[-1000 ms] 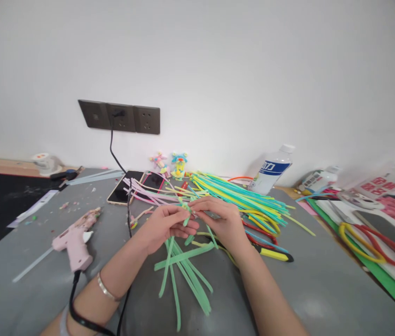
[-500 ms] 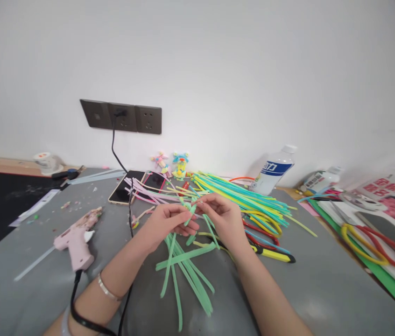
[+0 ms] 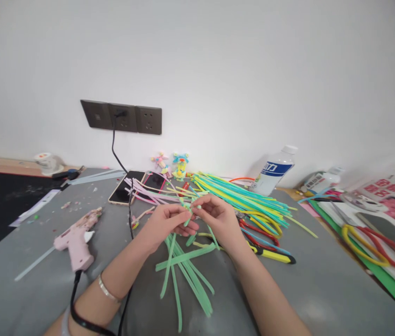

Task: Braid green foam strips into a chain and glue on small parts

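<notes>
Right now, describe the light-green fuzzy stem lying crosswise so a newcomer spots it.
On the grey tabletop, just below the bare left hand in view, lies a loose pile of light-green fuzzy stems. The crosswise stem runs nearly side to side across that pile, whereas its neighbours fan toward the viewer.

glue gun [image 3: 74, 242] left, pipe cleaners [image 3: 185, 257] centre — bottle [image 3: 274, 170] behind, scissors [image 3: 384, 256] far right
</notes>
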Available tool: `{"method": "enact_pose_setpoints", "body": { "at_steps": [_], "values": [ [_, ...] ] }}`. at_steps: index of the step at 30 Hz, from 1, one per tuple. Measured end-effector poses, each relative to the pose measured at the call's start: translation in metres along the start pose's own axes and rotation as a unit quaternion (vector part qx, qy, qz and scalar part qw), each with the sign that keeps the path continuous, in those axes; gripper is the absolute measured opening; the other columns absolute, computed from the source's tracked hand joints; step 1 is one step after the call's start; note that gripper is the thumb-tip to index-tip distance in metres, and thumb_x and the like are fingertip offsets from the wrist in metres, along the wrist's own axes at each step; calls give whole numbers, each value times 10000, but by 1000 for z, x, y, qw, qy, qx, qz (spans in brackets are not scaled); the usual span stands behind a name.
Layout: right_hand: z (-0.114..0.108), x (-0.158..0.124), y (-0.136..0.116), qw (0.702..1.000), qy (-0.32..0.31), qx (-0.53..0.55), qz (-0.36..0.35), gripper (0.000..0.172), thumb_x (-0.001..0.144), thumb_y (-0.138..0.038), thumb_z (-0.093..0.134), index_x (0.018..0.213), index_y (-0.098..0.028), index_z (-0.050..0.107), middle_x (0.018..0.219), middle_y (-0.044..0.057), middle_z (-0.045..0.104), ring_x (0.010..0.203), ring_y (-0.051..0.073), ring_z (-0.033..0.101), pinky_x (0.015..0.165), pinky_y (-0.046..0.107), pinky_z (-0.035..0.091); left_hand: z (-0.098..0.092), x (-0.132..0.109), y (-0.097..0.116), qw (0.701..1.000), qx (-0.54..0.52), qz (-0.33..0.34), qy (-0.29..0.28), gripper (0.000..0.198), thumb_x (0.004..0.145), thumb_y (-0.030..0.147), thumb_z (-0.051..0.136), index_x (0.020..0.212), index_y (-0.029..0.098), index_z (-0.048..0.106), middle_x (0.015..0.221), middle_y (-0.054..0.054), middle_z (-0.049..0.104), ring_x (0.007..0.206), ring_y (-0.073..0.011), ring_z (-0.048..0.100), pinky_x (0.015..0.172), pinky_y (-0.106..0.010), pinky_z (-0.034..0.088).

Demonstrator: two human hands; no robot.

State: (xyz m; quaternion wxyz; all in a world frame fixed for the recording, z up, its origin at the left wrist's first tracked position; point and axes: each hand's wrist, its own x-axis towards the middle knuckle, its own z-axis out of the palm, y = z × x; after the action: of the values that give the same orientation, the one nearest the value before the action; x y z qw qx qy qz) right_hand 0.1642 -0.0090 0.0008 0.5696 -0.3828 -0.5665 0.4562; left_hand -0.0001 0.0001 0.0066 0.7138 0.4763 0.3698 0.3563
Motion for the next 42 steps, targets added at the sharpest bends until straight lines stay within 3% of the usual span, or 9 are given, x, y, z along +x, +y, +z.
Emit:
{"method": "enact_pose_setpoints", "body": {
  "at_steps": [5,8,11,18,23,26,42],
  "values": [
    [-5,-1,1,995,-1,-59,-85,12,803,-216,704,794,-219,697,780,25,681,729,170,652,665,295,540,1,-1,0,1000,-8,4,-6,323,710,431,781,761,121,705,678,-75,751,588,-138,695,585,-205,537],
    [-10,-1,-4,978,-24,-141,-151,103,843,-164,644,824,-225,725,829,51,718,807,196,675,720,328,541,0,-1,0,1000,-6,7,-9,309,734,424,764,772,123,708,688,-76,753,599,-140,698,598,-208,538],
    [-11,-2,-10,969,-42,-177,-168,121,860,-177,637,838,-232,742,854,67,731,835,217,686,733,354,544,-1,-1,-1,1000,-2,11,-9,305,740,420,760,767,121,707,700,-82,755,610,-146,702,606,-214,541],
    [-10,-1,-12,989,-42,-99,-101,91,839,-278,690,789,-228,748,849,76,717,842,221,662,726,356,539,0,-1,0,999,30,30,6,358,723,465,756,819,122,718,716,-91,759,623,-174,713,619,-250,561],
    [-10,2,-6,999,-34,16,36,161,733,-356,784,722,-207,723,758,26,696,692,162,613,649,298,510,2,-2,0,997,64,52,0,362,744,479,733,815,124,714,723,-97,763,637,-178,718,622,-248,562],
    [-8,2,-4,993,-39,74,80,185,694,-335,817,741,-202,697,715,-9,657,656,131,584,647,269,490,3,-2,0,995,77,56,-5,380,747,494,725,817,121,712,729,-100,764,643,-179,720,632,-252,569],
    [-14,1,-10,992,-75,60,79,221,732,-314,794,789,-201,613,718,-35,562,647,114,535,630,247,454,4,-4,-1,996,61,52,-46,417,798,518,668,883,115,731,793,-128,772,668,-204,728,666,-301,576]
  ]
}}
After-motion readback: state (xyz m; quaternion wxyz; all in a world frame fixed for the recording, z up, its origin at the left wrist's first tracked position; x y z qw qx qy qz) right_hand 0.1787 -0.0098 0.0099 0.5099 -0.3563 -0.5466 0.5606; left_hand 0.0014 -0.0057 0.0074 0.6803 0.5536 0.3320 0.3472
